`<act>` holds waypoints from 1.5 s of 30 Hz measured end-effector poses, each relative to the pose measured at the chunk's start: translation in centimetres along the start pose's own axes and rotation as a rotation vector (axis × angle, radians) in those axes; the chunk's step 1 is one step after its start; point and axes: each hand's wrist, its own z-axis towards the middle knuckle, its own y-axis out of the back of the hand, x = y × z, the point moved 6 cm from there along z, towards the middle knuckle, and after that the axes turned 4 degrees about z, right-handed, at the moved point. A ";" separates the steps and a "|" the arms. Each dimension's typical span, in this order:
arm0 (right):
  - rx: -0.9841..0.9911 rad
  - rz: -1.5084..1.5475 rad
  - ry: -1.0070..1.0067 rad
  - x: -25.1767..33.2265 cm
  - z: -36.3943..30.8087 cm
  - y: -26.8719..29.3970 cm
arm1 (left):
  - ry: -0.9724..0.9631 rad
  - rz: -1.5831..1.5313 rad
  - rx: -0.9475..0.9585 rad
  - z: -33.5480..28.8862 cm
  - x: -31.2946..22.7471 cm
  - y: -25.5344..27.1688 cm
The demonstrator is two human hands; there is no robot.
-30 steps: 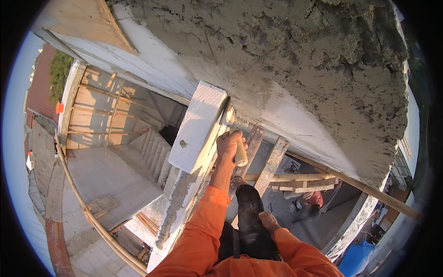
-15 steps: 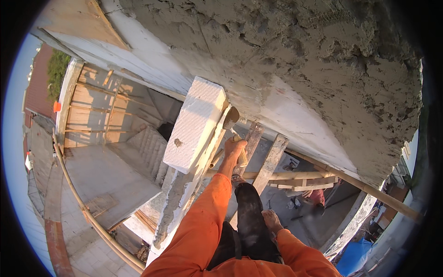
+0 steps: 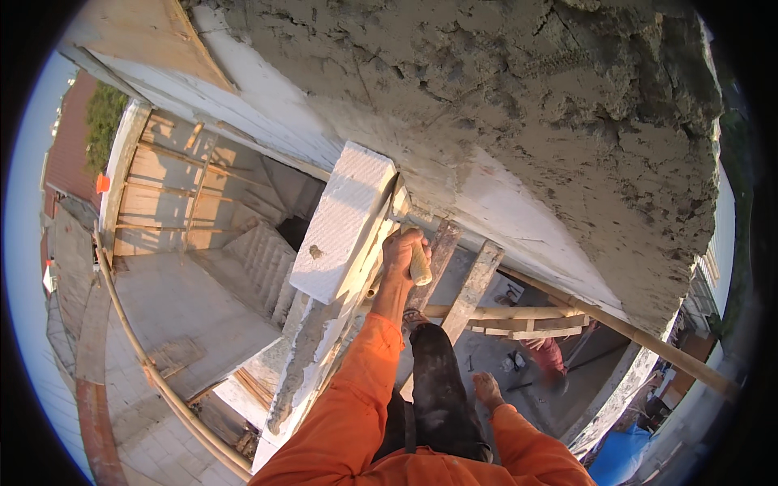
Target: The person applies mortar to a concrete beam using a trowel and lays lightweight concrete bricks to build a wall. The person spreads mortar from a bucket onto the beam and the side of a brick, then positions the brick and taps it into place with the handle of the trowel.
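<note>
My left hand [image 3: 399,253] is closed round the pale wooden handle of a trowel [image 3: 421,267]. Its blade is turned nearly edge-on and hard to make out. The hand is beside a white foam block [image 3: 344,223], which rests on a narrow ledge [image 3: 305,368] against the wall. Low and to the right, my right hand [image 3: 488,390] hangs from its orange sleeve with the fingers loosely stretched and nothing visible in them. Wet grey mortar [image 3: 519,89] covers much of the wall in front of me.
Narrow planks [image 3: 473,279] and a bamboo pole [image 3: 648,332] span the gap under me. Far below, another person in a red top [image 3: 549,356] is at floor level. A stairway [image 3: 261,263] descends at the left, beyond a curved bamboo rail [image 3: 138,348].
My left hand has drawn slightly left and turned, keeping its grip on the trowel. The blade, broad side showing before, is now almost edge-on. The person below has shifted a little.
</note>
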 end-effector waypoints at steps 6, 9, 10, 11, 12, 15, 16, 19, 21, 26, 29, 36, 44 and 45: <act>-0.015 0.088 -0.036 0.3 0.5 -0.9 | 0.007 0.007 0.067 -4.5 -3.3 -1.5; -0.044 0.147 -0.056 0.8 0.8 -1.3 | -0.083 0.121 0.065 -7.4 -3.6 -1.8; -0.056 0.170 -0.067 0.7 0.7 -1.6 | -0.135 0.196 0.068 -8.4 -3.3 -1.8; -0.036 0.188 -0.084 0.7 0.7 -1.8 | -0.189 0.267 0.068 -9.1 -3.0 -1.5; -0.017 0.206 -0.102 0.6 0.6 -2.0 | -0.208 0.280 0.075 -9.0 -2.2 -0.6; 0.022 0.193 -0.122 0.8 0.4 -2.6 | -0.071 0.405 0.006 -6.1 0.9 1.8; 0.035 0.178 -0.113 1.0 0.7 -2.7 | -0.034 0.457 -0.042 -4.5 2.0 3.1; -0.018 0.170 -0.187 -1.8 -0.6 -4.0 | 0.041 0.625 -0.145 1.1 4.6 4.4; -0.029 0.091 -0.066 -0.4 -0.7 -2.8 | 0.031 0.626 -0.181 2.3 3.8 4.9; -0.014 0.073 -0.045 -2.4 -2.0 -2.4 | -0.151 0.575 -0.170 -0.8 1.9 1.8; -0.022 0.008 0.043 -2.3 -1.9 -1.8 | -0.208 0.570 -0.138 -2.7 2.5 1.4; 0.090 0.283 -0.257 -1.3 0.6 -1.4 | -0.031 0.495 -0.159 -0.7 1.0 1.2; 0.017 0.046 0.015 -1.0 0.0 -1.6 | -0.030 0.274 -0.043 -6.6 -4.7 -2.4; -0.005 0.088 -0.034 -2.8 -0.4 -2.1 | -0.055 0.253 0.006 -7.6 -4.7 -2.9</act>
